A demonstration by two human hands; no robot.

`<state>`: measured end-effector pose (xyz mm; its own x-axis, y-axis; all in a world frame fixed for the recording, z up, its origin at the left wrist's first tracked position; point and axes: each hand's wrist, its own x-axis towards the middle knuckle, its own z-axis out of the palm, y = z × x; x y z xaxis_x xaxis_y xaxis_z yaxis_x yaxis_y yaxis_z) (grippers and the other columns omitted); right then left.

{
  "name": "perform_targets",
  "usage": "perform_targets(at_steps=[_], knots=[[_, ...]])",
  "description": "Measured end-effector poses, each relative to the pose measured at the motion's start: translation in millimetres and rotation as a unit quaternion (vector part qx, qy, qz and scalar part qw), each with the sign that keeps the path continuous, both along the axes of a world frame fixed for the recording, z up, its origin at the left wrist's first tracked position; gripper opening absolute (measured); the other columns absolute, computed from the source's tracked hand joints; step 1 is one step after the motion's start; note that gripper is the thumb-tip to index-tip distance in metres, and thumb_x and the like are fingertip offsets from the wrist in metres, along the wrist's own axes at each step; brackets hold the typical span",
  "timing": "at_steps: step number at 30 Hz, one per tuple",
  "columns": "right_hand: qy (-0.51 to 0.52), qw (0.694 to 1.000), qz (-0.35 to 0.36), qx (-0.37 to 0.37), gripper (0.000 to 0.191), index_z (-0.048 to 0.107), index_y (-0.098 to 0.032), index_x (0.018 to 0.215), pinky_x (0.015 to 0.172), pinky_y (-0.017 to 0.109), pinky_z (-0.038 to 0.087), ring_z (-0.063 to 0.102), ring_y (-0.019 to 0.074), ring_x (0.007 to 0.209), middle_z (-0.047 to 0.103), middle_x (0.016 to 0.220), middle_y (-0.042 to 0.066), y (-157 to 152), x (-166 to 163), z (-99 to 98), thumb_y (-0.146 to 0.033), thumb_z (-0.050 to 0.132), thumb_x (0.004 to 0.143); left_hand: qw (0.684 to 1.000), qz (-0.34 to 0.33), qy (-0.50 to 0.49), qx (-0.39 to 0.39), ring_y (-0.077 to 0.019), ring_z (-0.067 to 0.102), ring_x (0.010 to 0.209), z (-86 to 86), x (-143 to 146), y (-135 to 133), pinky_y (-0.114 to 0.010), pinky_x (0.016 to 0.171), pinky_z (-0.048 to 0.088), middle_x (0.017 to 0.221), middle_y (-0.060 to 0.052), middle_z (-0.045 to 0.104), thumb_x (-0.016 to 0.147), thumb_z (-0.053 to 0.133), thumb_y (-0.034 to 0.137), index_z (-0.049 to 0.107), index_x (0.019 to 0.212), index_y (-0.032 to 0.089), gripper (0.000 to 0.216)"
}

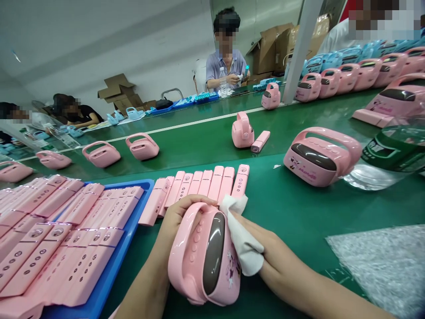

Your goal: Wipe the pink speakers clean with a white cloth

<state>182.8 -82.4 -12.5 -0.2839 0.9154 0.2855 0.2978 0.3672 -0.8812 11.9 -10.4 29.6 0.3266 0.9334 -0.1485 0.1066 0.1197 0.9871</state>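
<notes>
A pink portable speaker (195, 254) with a carry handle, a row of buttons and a dark oval panel is tilted up in front of me. My left hand (181, 212) grips it from behind at its far end, the fingers partly hidden by the handle. A white cloth (247, 248) is pinched in my right hand (265, 248) and lies against the speaker's printed front side. Just beyond the speaker, several pink stick-shaped pieces (199, 181), some with visible buttons, lie in a row on the green mat.
A blue tray (124, 254) full of pink sticks fills the left. Pink speakers (322, 157) stand along the green bench, with more in a row at far right. A large water bottle (392, 150) and bubble wrap (381, 266) lie at right. Co-workers (229, 66) sit across.
</notes>
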Motion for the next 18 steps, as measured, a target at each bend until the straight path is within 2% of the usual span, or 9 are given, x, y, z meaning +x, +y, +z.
perform_targets(at_steps=[2,3,6,8,11,13,16,18], knots=[[0.029,0.999,0.016,-0.029,0.053,0.02,-0.027,0.14,0.11,0.032,0.023,0.023,0.0186,0.133,0.025,0.146,-0.001,-2,1,2.8,-0.029,0.038,0.09,1.0,0.02,0.014,-0.017,-0.0216,0.062,0.089,3.3,2,-1,-0.033,0.082,0.047,0.09,-0.003,0.068,0.068,0.058,0.016,0.064,0.083,0.018,0.016],[0.02,0.999,0.024,-0.033,0.062,0.015,-0.026,0.141,0.111,0.034,0.019,0.019,0.0205,0.134,0.02,0.148,0.0,-3,0,2.1,-0.035,0.046,0.087,0.999,0.032,0.016,-0.029,-0.0208,0.062,0.087,5.5,3,-1,-0.032,0.08,0.048,0.088,-0.003,0.068,0.068,0.057,0.016,0.063,0.084,0.019,0.017],[-0.05,0.997,0.04,-0.045,0.108,-0.006,-0.019,0.142,0.11,0.045,0.013,0.003,0.0291,0.136,0.0,0.15,0.008,-8,-4,-9.7,-0.052,0.066,0.068,0.997,0.063,0.012,-0.038,-0.0194,0.063,0.081,10.8,7,0,-0.03,0.075,0.048,0.082,-0.001,0.067,0.066,0.053,0.013,0.06,0.081,0.02,0.018],[-0.08,0.996,0.024,-0.036,0.121,-0.011,-0.016,0.141,0.109,0.049,0.012,-0.001,0.0322,0.135,-0.005,0.15,0.012,-9,-6,-21.0,-0.055,0.07,0.06,0.996,0.082,0.017,-0.029,-0.02,0.062,0.078,11.7,7,0,-0.029,0.071,0.048,0.077,-0.001,0.066,0.063,0.053,0.014,0.059,0.077,0.02,0.016],[-0.052,0.998,-0.005,-0.016,0.119,-0.002,-0.017,0.142,0.109,0.049,0.012,0.005,0.0322,0.135,0.003,0.15,0.013,-7,-9,-29.3,-0.051,0.074,0.057,0.996,0.083,0.024,-0.007,-0.0201,0.06,0.07,10.0,6,-1,-0.029,0.065,0.048,0.07,0.0,0.064,0.062,0.055,0.02,0.06,0.074,0.02,0.013],[0.024,0.999,-0.004,-0.028,0.112,0.008,-0.02,0.142,0.109,0.045,0.013,0.013,0.031,0.135,0.014,0.149,0.01,-4,-9,-24.1,-0.047,0.076,0.056,0.997,0.066,0.023,0.015,-0.0198,0.06,0.071,8.6,5,-2,-0.029,0.067,0.047,0.073,-0.001,0.064,0.064,0.059,0.026,0.06,0.076,0.02,0.014],[0.195,0.976,0.025,-0.094,0.086,0.029,-0.025,0.135,0.105,0.038,0.028,0.037,0.0282,0.126,0.04,0.137,0.005,-1,-8,-5.4,-0.043,0.072,0.063,0.997,0.068,0.013,0.023,-0.0212,0.06,0.08,6.3,4,-4,-0.03,0.072,0.045,0.081,-0.002,0.065,0.067,0.062,0.038,0.059,0.091,0.022,0.028],[0.284,0.948,0.035,-0.14,0.069,0.042,-0.025,0.128,0.096,0.033,0.04,0.05,0.0264,0.114,0.054,0.125,0.003,-2,-7,6.2,-0.045,0.068,0.068,0.997,0.075,0.019,0.003,-0.0196,0.058,0.076,3.4,3,-4,-0.028,0.067,0.043,0.077,-0.001,0.063,0.069,0.062,0.041,0.059,0.092,0.022,0.03]])
